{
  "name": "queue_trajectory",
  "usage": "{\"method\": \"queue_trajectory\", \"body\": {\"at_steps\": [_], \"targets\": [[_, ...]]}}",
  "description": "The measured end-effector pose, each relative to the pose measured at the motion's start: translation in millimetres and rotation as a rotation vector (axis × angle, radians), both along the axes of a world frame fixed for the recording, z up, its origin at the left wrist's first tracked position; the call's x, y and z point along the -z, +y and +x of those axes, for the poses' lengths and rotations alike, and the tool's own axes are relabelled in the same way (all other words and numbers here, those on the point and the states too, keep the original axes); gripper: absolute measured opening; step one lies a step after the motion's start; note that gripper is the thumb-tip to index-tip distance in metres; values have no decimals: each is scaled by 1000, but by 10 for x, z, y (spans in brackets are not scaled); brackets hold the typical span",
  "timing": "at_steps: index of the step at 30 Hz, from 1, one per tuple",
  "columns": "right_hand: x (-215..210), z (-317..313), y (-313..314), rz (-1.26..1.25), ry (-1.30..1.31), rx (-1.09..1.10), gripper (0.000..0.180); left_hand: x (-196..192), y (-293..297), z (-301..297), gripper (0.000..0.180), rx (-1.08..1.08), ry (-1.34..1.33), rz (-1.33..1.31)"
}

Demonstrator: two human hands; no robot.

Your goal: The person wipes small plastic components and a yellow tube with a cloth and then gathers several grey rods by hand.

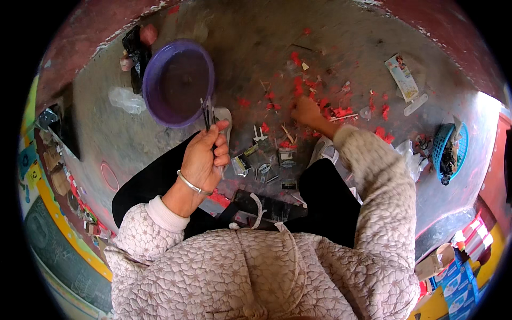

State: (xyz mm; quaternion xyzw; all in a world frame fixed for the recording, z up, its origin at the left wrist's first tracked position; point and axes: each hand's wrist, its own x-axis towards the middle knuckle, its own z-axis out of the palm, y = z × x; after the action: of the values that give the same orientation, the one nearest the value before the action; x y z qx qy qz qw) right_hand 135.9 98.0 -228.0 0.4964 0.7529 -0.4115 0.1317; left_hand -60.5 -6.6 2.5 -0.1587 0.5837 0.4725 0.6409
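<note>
My left hand (205, 152) is closed round a bundle of thin, pen-like sticks (207, 114), some dark and some pale or clear. Their tips point up past the fist, in front of the rim of a purple basin (150, 88). Out over the littered floor, my right hand (308, 111) reaches down among red scraps (336, 113). Its fingers look curled together, and whatever may be in them is hidden. Between my knees lie small flat packets (287, 154) and a white forked piece (260, 133).
A blue mesh basket (440, 146) with dark rubbish stands at the right. Beyond my right hand lie a printed card (402, 78) and a pale flat strip (416, 105). A black plastic bag (137, 58) and clear plastic (127, 100) lie left of the basin.
</note>
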Motion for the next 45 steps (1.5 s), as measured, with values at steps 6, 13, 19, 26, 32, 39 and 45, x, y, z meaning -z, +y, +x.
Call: {"method": "queue_trajectory", "body": {"at_steps": [6, 13, 19, 26, 32, 39, 45], "targets": [[414, -462, -141, 63, -93, -6, 23, -140, 39, 26, 16, -8, -38, 71], [210, -507, -273, -3, -97, -30, 24, -110, 30, -82, 14, -44, -16, 107], [201, 236, 262, -210, 31, -189, 30, -76, -5, -93, 13, 20, -17, 108], [-492, 1010, 569, -201, 243, -37, 23, -8, 1, -18, 13, 164, 30, 93], [-703, 1110, 718, -550, 251, 127, 19, 38, 77, 118, 11, 306, 141, 107], [-1574, 319, 266, -807, 761, -118, 14, 164, 59, 251, 13, 747, 264, 66], [-1588, 19, 210, -892, 693, 188, 18, -42, 161, 333, 15, 689, 73, -51]]}}
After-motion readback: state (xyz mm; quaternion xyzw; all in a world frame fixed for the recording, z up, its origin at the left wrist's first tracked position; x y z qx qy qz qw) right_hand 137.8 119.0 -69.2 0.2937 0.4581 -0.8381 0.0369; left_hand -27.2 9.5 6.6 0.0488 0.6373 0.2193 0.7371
